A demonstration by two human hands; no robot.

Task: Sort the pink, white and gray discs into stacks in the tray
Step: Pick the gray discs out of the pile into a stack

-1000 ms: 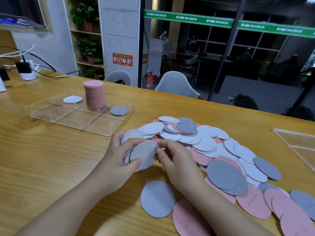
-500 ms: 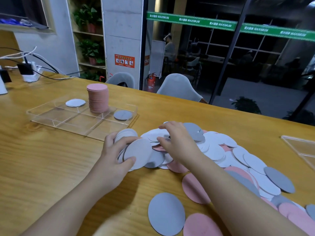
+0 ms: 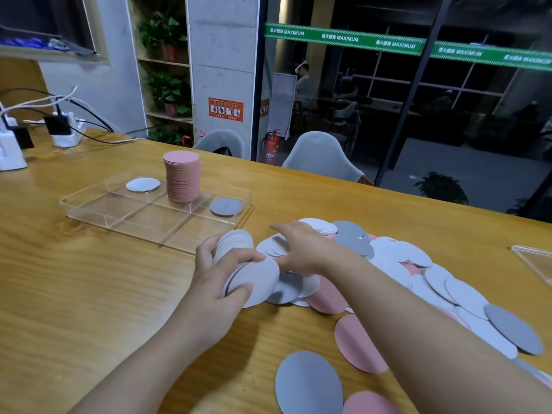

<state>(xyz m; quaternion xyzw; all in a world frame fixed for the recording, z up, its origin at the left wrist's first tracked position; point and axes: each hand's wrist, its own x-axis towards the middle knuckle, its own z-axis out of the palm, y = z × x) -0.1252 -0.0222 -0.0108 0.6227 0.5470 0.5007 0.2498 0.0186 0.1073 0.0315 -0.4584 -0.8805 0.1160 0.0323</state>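
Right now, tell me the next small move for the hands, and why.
Probably the right hand, reaching open over the loose pile of round discs, should lift another white one onto the bundle of white discs gripped by the left hand; many white ones remain, and the clear plastic tray holds few.

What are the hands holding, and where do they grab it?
The left hand grips a bunch of white discs by their edges. The right hand reaches over the pile, fingers straight, holding nothing.

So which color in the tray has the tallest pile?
Pink. The pink stack in the clear tray stands many discs high, while the white disc and gray disc lie nearly flat.
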